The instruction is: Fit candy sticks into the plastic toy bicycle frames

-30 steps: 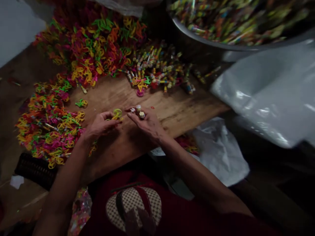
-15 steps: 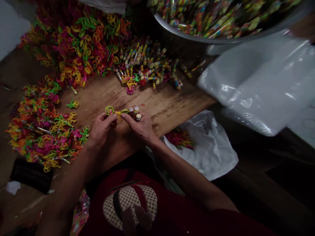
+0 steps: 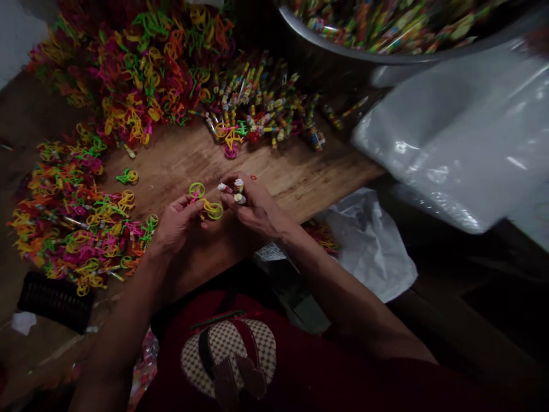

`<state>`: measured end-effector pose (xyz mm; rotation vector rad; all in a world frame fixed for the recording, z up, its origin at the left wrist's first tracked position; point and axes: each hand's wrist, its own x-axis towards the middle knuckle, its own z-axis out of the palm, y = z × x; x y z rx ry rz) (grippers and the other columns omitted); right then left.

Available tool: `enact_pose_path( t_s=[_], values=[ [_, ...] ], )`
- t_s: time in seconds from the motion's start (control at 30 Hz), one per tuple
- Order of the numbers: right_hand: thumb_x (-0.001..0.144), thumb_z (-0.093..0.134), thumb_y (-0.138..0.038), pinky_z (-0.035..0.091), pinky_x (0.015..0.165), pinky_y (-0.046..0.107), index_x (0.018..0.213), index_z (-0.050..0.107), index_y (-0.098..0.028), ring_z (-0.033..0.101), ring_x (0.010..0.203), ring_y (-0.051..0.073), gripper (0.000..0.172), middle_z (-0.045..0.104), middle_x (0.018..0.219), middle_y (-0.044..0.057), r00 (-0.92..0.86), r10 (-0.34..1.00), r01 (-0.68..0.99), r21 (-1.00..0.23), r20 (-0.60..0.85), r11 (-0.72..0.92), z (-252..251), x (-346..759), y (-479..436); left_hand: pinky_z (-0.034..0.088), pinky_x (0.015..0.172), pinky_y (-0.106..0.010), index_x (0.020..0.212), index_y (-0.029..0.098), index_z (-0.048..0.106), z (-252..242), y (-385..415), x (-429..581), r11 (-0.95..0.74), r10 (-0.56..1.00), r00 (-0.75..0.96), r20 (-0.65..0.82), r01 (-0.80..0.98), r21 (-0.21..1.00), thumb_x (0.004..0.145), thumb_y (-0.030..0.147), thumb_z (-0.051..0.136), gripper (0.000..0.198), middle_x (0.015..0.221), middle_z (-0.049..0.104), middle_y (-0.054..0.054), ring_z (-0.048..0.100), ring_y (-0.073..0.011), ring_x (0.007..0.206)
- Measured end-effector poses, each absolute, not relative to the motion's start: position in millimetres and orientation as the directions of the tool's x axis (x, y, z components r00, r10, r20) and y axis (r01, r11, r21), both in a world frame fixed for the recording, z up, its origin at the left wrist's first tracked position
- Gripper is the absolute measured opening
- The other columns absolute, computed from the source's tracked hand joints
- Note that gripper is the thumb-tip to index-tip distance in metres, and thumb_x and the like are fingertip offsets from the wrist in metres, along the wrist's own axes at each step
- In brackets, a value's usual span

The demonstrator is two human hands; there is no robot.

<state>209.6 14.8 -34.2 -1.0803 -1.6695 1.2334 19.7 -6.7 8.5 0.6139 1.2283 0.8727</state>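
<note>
My left hand (image 3: 175, 224) pinches a small plastic toy bicycle (image 3: 210, 207) with yellow-green wheels, a yellow frame and a pink part. Just to the right, my right hand (image 3: 257, 212) is closed around several small wrapped tubes (image 3: 238, 198), their pale ends sticking out near the thumb. A slight gap separates its fingers from the bicycle's wheel. Both hands are over the wooden board (image 3: 295, 183). Another toy bicycle (image 3: 231, 137), yellow with a pink wheel, lies beyond them beside a heap of similar tubes (image 3: 261, 103). My right fingertips are partly hidden.
Colourful toy bicycles form a large heap (image 3: 146, 74) at the back left and a smaller pile (image 3: 77, 223) at the left. A metal basin (image 3: 343, 48) of tubes stands at the back right, near clear plastic bags (image 3: 433, 143). A black basket (image 3: 55, 301) sits lower left.
My right hand has come off the bicycle and shifted slightly right with the tubes. The bicycle, still in my left hand, has tilted, its right wheel lower.
</note>
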Motion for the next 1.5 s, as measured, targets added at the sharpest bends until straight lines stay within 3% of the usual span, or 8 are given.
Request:
enact_pose_path(
  t_s=[0.17, 0.27, 0.4, 0.73, 1.13, 1.3, 1.5],
  values=[
    [0.090, 0.063, -0.044, 0.049, 0.069, 0.028, 0.089, 0.073, -0.020, 0.059, 0.073, 0.015, 0.026, 0.066, 0.079, 0.001, -0.395, 0.906, 0.062, -0.979, 0.156, 0.195, -35.2, 202.8, 11.7, 0.041, 0.038, -0.017, 0.087, 0.011, 0.063, 12.3, -13.5, 13.3, 0.591, 0.805, 0.209, -0.556, -0.181, 0.786, 0.060, 0.039, 0.090, 0.047, 0.067, 0.067, 0.000, 0.061, -0.0102, 0.050],
    [0.094, 0.057, -0.048, 0.050, 0.074, 0.029, 0.091, 0.076, -0.023, 0.059, 0.073, 0.015, 0.032, 0.068, 0.079, 0.002, -0.469, 0.854, 0.041, -0.960, 0.226, 0.276, -33.0, 204.1, 9.1, 0.034, 0.035, -0.016, 0.089, 0.011, 0.064, 11.3, -15.9, 12.3, 0.602, 0.793, 0.242, -0.559, -0.169, 0.781, 0.062, 0.040, 0.089, 0.046, 0.061, 0.063, 0.002, 0.053, -0.0066, 0.041],
    [0.097, 0.054, -0.047, 0.049, 0.069, 0.029, 0.100, 0.078, -0.023, 0.059, 0.072, 0.016, 0.034, 0.066, 0.079, 0.004, -0.504, 0.821, 0.101, -0.925, 0.270, 0.366, -25.0, 211.0, 6.0, 0.034, 0.034, -0.016, 0.090, 0.011, 0.065, 10.1, -16.8, 13.6, 0.615, 0.780, 0.269, -0.564, -0.164, 0.772, 0.064, 0.038, 0.088, 0.044, 0.058, 0.061, 0.003, 0.053, -0.0066, 0.041],
    [0.085, 0.070, -0.056, 0.055, 0.068, 0.028, 0.087, 0.073, -0.019, 0.068, 0.076, 0.016, 0.037, 0.075, 0.083, 0.005, -0.427, 0.900, 0.000, -0.995, 0.088, 0.097, -39.8, 218.1, 3.5, 0.030, 0.032, -0.016, 0.081, 0.010, 0.063, 5.6, -14.8, 13.1, 0.683, 0.717, 0.366, -0.594, -0.196, 0.704, 0.066, 0.033, 0.087, 0.036, 0.057, 0.062, 0.002, 0.050, -0.0059, 0.038],
    [0.088, 0.070, -0.049, 0.057, 0.080, 0.033, 0.088, 0.072, -0.021, 0.069, 0.083, 0.017, 0.028, 0.074, 0.087, 0.004, -0.416, 0.889, -0.155, -0.978, 0.190, 0.137, -45.0, 220.4, 1.9, 0.024, 0.029, -0.015, 0.080, 0.010, 0.064, -4.0, -14.4, 22.1, 0.729, 0.670, 0.431, -0.605, -0.227, 0.646, 0.065, 0.031, 0.084, 0.033, 0.055, 0.057, 0.004, 0.044, -0.0040, 0.035],
    [0.091, 0.067, -0.041, 0.055, 0.073, 0.031, 0.089, 0.073, -0.021, 0.069, 0.080, 0.017, 0.021, 0.073, 0.085, 0.004, -0.490, 0.841, -0.067, -0.972, 0.228, 0.225, -40.0, 224.8, 2.2, 0.021, 0.029, -0.015, 0.077, 0.010, 0.063, 3.0, -10.4, 20.6, 0.747, 0.638, 0.398, -0.660, -0.108, 0.657, 0.062, 0.031, 0.083, 0.033, 0.054, 0.057, 0.004, 0.043, -0.0033, 0.033],
    [0.094, 0.062, -0.032, 0.054, 0.075, 0.031, 0.095, 0.073, -0.021, 0.069, 0.082, 0.018, 0.015, 0.074, 0.088, 0.005, -0.600, 0.753, -0.043, -0.951, 0.269, 0.306, -34.9, 233.0, 2.1, 0.023, 0.030, -0.015, 0.069, 0.013, 0.057, 5.9, -12.5, 22.3, 0.749, 0.626, 0.333, -0.705, -0.004, 0.663, 0.058, 0.031, 0.084, 0.034, 0.049, 0.055, 0.004, 0.043, -0.0036, 0.033]
  ],
)
